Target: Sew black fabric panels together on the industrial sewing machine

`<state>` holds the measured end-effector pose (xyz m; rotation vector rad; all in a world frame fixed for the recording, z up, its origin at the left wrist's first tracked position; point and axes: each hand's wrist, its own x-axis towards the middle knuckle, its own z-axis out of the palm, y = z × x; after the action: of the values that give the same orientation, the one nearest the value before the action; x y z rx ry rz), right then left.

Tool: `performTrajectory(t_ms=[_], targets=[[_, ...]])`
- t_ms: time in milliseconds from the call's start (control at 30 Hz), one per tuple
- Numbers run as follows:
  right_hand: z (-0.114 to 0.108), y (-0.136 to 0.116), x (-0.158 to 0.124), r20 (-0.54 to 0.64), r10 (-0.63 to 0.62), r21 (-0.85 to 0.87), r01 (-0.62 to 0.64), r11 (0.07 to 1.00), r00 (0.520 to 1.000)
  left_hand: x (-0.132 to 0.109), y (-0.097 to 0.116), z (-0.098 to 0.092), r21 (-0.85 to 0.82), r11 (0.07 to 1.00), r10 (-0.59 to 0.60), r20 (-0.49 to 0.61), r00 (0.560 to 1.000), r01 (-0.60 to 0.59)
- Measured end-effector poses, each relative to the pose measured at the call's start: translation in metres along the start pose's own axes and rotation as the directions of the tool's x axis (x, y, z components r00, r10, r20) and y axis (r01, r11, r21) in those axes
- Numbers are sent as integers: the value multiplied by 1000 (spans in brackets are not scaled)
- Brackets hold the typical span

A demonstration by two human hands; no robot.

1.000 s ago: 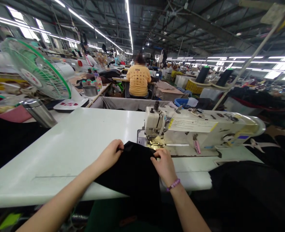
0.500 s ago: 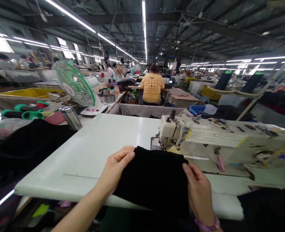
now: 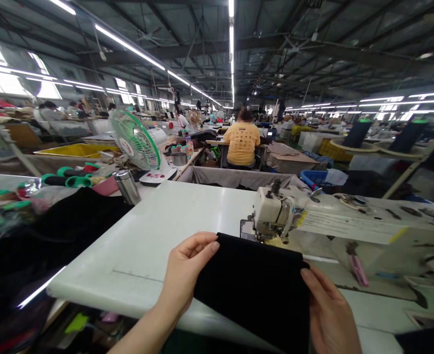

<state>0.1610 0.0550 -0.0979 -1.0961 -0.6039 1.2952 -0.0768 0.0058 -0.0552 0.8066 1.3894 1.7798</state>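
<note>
A piece of black fabric [image 3: 255, 290] hangs stretched between my two hands, its top edge running nearly straight. My left hand [image 3: 189, 265] pinches the upper left corner between thumb and fingers. At the upper right corner, my right hand [image 3: 329, 305] grips the cloth the same way, with the fingertips partly behind it. Just beyond the fabric stands the sewing machine [image 3: 275, 211]; its needle area is partly hidden by the cloth. The fabric is held over the front of the pale green table [image 3: 139, 250], and its lower end runs out of the picture.
Pink-handled snips [image 3: 357, 269] rest against the machine's base. To the left are a steel flask [image 3: 127, 187], a green-rimmed fan [image 3: 137, 142] and a heap of black cloth [image 3: 80, 221]. A person in a yellow shirt [image 3: 242, 142] sits ahead. Thread cones [image 3: 357, 132] stand at right.
The view has turned slightly left and up, so the scene sits further right and lower. Both hands still hold the black fabric, whose top edge now slopes down more to the right.
</note>
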Motion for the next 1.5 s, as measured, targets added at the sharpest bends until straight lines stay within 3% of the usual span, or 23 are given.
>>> performTrajectory(t_ms=[133,300,500,733,933,1233,1367,1500], targets=[[1,-5,-3,-8,59,-15,-59,998,998,3,1,1,47,995,85,-2,996,-85],[-3,-2,-1,-27,-59,-100,56,993,998,2,2,4,59,991,124,-16,992,-122],[-6,2,0,-28,-103,-107,100,989,994,3,4,5,54,988,147,-45,988,-145],[-2,-6,-3,82,-276,-195,287,938,958,8,7,5,-56,996,63,-116,991,-70],[5,-11,0,124,-249,-86,260,962,961,8,6,5,-112,992,-78,-155,985,61],[8,-9,4,149,-286,-64,298,953,947,7,3,2,-96,993,-86,-171,982,70],[5,-14,7,279,-320,-232,387,892,905,19,5,-6,-31,999,-19,-130,991,15],[3,-25,-6,419,-467,-382,618,687,779,36,32,-15,228,957,188,-12,982,-181]])
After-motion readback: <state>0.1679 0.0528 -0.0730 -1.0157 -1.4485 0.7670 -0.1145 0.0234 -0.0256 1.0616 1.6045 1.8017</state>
